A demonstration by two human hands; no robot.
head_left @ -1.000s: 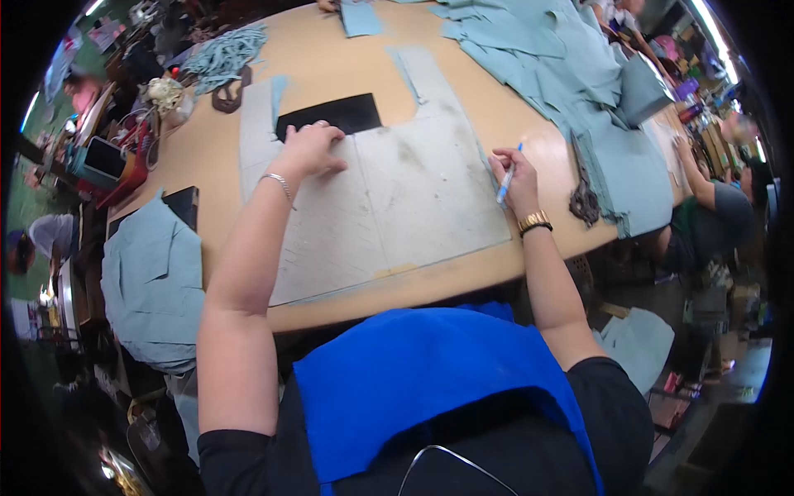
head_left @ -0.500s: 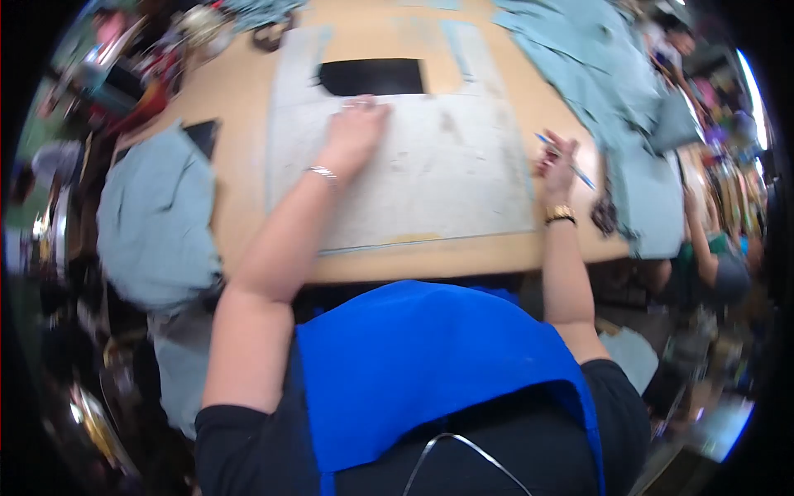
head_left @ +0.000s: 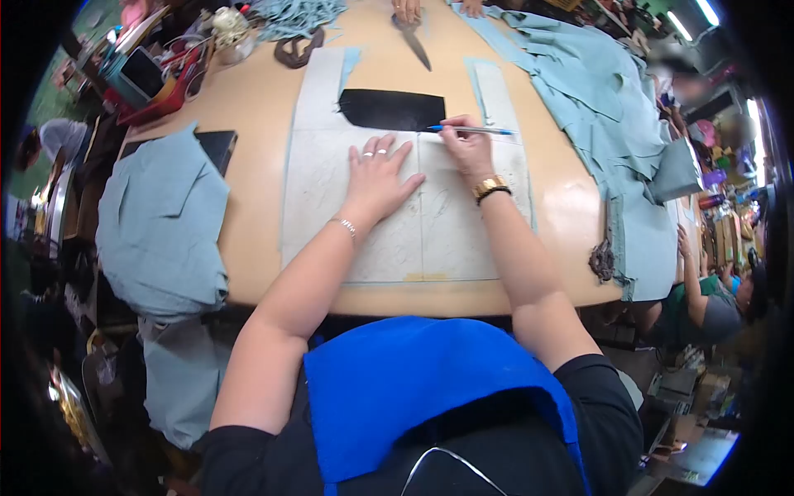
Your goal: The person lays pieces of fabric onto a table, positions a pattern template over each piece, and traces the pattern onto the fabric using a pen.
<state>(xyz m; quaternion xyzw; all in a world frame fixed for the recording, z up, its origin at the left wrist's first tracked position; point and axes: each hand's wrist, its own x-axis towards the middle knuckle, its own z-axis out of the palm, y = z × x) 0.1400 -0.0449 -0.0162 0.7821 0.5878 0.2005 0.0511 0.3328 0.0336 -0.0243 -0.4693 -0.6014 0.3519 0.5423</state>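
Note:
My left hand [head_left: 377, 182] lies flat with its fingers spread on a whitish pattern sheet [head_left: 455, 231] marked with lines. Just beyond those fingertips is a black, flat piece [head_left: 393, 109] with one rounded end, lying across the sheet. A blue-and-white pen [head_left: 488, 131] is pinched in my right hand [head_left: 470, 154], its blue end pointing left at the lower right corner of the black piece. Whether that end touches the sheet I cannot tell. Light blue fabric [head_left: 346, 66] shows along the sheet's upper edges.
Piles of light blue cloth lie left [head_left: 161, 215] and right [head_left: 571, 91]. Across the table, another person's hand [head_left: 406, 10] is at large scissors [head_left: 413, 43]. Dark scissor handles [head_left: 299, 51] rest at upper left, others [head_left: 602, 261] at right. A red tray [head_left: 157, 103] holds tools.
My right hand has swung left from the table's right side to the black piece, bringing the pen. My left hand has shifted slightly and spread out. Scissors and another person's hand now show at the far side.

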